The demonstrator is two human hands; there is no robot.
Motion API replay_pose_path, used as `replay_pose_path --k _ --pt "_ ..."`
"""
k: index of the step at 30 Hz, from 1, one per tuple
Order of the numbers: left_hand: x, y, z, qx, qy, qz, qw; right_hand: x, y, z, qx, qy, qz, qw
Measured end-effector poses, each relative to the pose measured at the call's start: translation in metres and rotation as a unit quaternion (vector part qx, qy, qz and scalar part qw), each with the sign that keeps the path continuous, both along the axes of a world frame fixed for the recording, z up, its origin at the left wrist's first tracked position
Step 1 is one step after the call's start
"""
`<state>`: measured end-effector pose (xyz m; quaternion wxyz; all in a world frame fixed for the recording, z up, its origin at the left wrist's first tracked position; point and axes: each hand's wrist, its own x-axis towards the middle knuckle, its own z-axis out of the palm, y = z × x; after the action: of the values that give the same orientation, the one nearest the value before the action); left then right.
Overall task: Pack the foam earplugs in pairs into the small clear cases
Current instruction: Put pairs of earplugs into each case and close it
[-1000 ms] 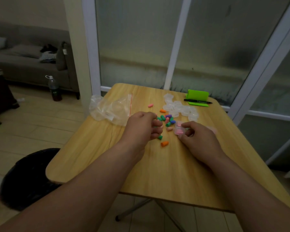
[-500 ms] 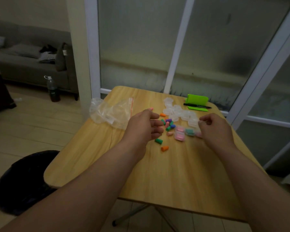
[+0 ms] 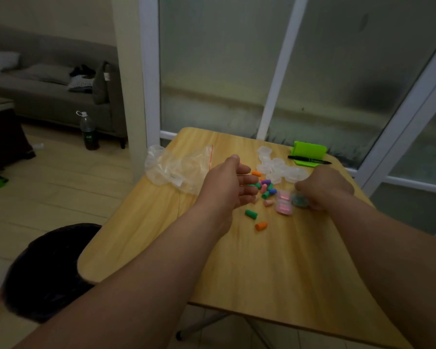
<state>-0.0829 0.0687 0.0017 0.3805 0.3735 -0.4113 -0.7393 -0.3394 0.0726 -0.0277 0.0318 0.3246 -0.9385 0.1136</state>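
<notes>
Loose foam earplugs [image 3: 264,187] in several colours lie in a small pile mid-table, with a green one [image 3: 251,214] and an orange one [image 3: 261,225] nearer me. A clear case holding pink earplugs [image 3: 283,203] lies right of the pile. Empty clear cases [image 3: 282,170] cluster behind. My left hand [image 3: 227,185] hovers at the pile's left edge, fingers relaxed and holding nothing. My right hand [image 3: 324,188] is curled over a case with teal earplugs [image 3: 298,199], which its fingertips grip against the table.
A crumpled clear plastic bag [image 3: 176,167] lies at the table's left edge. A green stand [image 3: 310,149] and black pen [image 3: 310,160] sit at the far right corner. A black stool [image 3: 48,270] stands below left; a bottle [image 3: 88,132] is on the floor.
My right hand left the pink-filled case and moved right to the teal-filled case. My left hand rose slightly off the pile and its fingers loosened.
</notes>
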Motion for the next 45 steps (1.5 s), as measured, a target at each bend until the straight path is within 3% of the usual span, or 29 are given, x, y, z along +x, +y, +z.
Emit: replay_pose_path --k 2,5,9,12,16,22,28,32,42,45 --pt "0.001 -0.001 -0.001 -0.005 0.003 -0.006 1.000 -0.001 0.001 0.001 -0.021 -0.026 0.008 0.999" --pt "0.003 -0.003 -0.004 -0.027 -0.006 -0.016 0.999 0.009 0.012 0.012 -0.136 -0.069 0.055 0.987" --pt "0.006 0.003 -0.008 -0.104 -0.041 -0.057 0.992 0.054 0.047 0.031 -0.299 -0.242 0.143 0.912" --pt "0.009 0.010 -0.010 -0.157 -0.078 -0.111 0.978 0.091 0.073 0.034 -0.302 -0.377 0.183 0.856" --pt "0.019 0.025 -0.011 -0.192 -0.087 -0.178 0.961 0.119 0.092 0.024 -0.300 -0.473 0.205 0.803" --pt "0.044 0.033 -0.016 -0.224 -0.111 -0.199 0.948 0.138 0.104 0.010 -0.289 -0.521 0.215 0.774" --pt "0.057 0.035 -0.017 -0.227 -0.117 -0.203 0.945 0.143 0.104 0.010 -0.283 -0.530 0.220 0.769" --pt "0.053 0.033 -0.017 -0.209 -0.104 -0.196 0.952 0.140 0.102 0.007 -0.293 -0.547 0.224 0.751" --pt "0.048 0.024 -0.018 -0.168 -0.094 -0.174 0.966 0.141 0.089 0.007 -0.317 -0.515 0.233 0.762" --pt "0.051 0.019 -0.017 -0.131 -0.068 -0.161 0.976 0.140 0.084 0.008 -0.332 -0.538 0.221 0.743"
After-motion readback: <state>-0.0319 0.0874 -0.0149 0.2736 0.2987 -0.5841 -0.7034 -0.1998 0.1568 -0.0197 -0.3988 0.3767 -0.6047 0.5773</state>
